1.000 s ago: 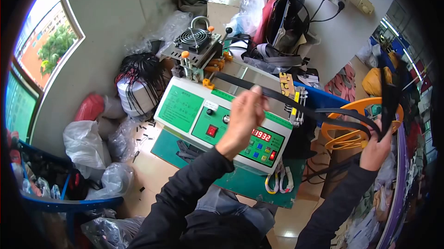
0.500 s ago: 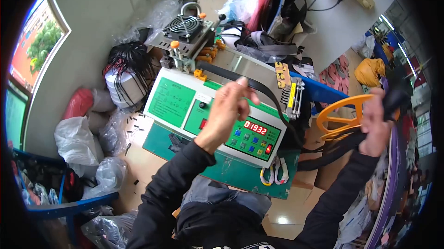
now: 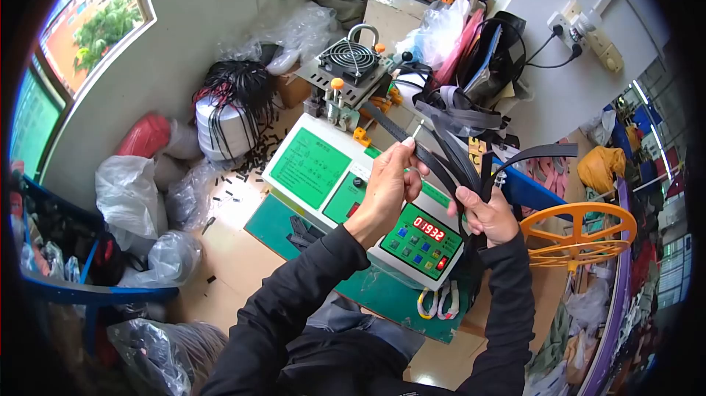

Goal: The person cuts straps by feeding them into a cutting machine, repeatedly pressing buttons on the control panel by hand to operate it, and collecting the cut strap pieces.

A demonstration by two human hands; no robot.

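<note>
My left hand [image 3: 397,183] pinches a black strap [image 3: 388,125] above the machine's front panel; the strap runs up toward the metal head with a fan [image 3: 349,61]. Just to the right, my right hand [image 3: 485,212] is closed round a bundle of black straps [image 3: 463,164], whose loose ends fan out upward and to the right. Beneath both hands lies the white and green machine [image 3: 309,164], its red display reading 01932. Part of its panel and its back rail are hidden by hands and straps.
An orange reel [image 3: 577,234] stands at the right. The machine rests on a green board [image 3: 382,297], with white-handled cutters [image 3: 439,304] at its edge. A white spool with black cords [image 3: 220,127] and plastic bags [image 3: 129,194] are at the left. Small black pieces litter the floor.
My right hand has come inward from the far right with the strap bundle, close to my left hand. The view has shifted, and the strap ends now stick up between the hands.
</note>
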